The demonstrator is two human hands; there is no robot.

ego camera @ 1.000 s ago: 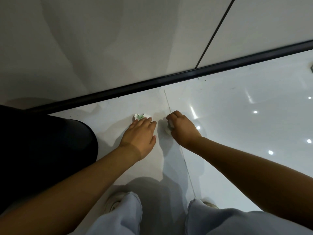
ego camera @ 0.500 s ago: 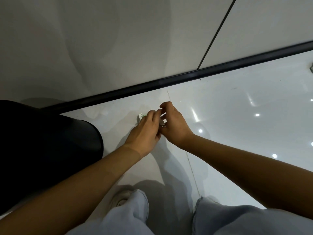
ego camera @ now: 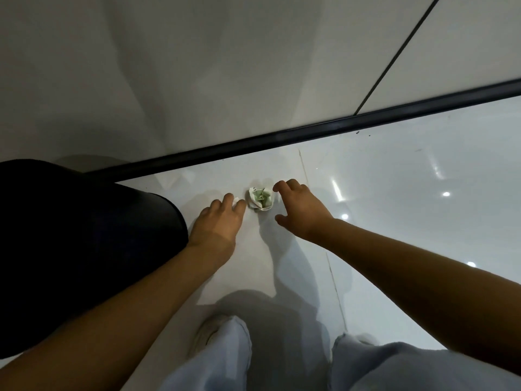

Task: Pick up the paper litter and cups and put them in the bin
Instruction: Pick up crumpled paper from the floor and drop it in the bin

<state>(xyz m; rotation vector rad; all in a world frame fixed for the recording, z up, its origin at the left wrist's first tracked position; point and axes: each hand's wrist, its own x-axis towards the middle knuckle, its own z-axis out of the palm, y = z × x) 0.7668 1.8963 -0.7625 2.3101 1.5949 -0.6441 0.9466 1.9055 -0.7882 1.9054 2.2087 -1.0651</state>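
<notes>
Since the frame half a second earlier, both hands are being shown separated: they were touching above the litter, and a gap is now being kept between them. The crumpled paper with green print, hidden under the fingers before, is being exposed in that gap on the white floor tile.

The left hand is being held palm down, just left of the crumpled paper. Its fingers are being curled, and a small white scrap is being pinched between the fingertips; the scrap is mostly hidden by them.

The right hand is being held just right of the crumpled paper, apart from it. Its fingers are being spread and loosely bent, with the thumb set off toward the person, and nothing is being held.

Beyond the fingertips, a black skirting strip is being seen along the foot of the grey wall. To the left of the left hand, a black bin is being shown close against the left forearm. Nearer the person than the fingers, pale trouser legs and a white shoe are being seen. Nothing is standing between the right fingers and the crumpled paper.
</notes>
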